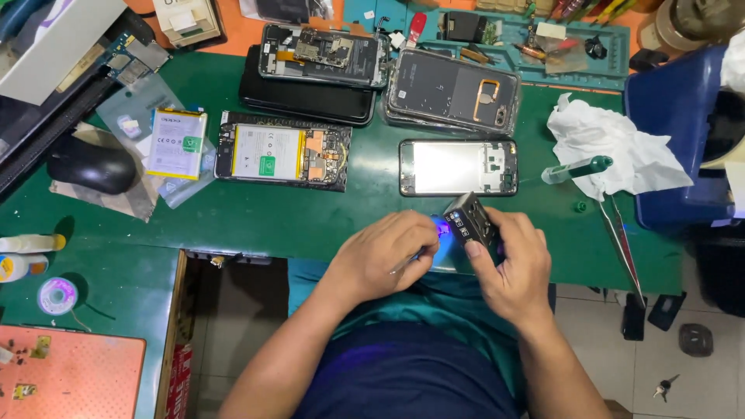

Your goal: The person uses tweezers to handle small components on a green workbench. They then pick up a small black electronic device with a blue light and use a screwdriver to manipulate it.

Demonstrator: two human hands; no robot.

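Dark green work mat (256,225) under everything. Small black box-shaped lamp (470,221) in the right hand (508,268) — violet-blue glow (442,230) at its front. Thin silver metal tweezers (405,264) in the left hand (388,252). Opened phone with white battery (283,155) — orange flex patch, green sticker. Loose white-and-yellow battery (177,143). Crumpled white tissue (613,147). Black computer mouse (89,164). Orange-red silicone pad (74,372), plain.

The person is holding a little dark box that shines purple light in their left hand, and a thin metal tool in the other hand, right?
Not quite. The head view shows the little dark box with the purple light in the right hand, not the left. The thin metal tool is in the left hand.
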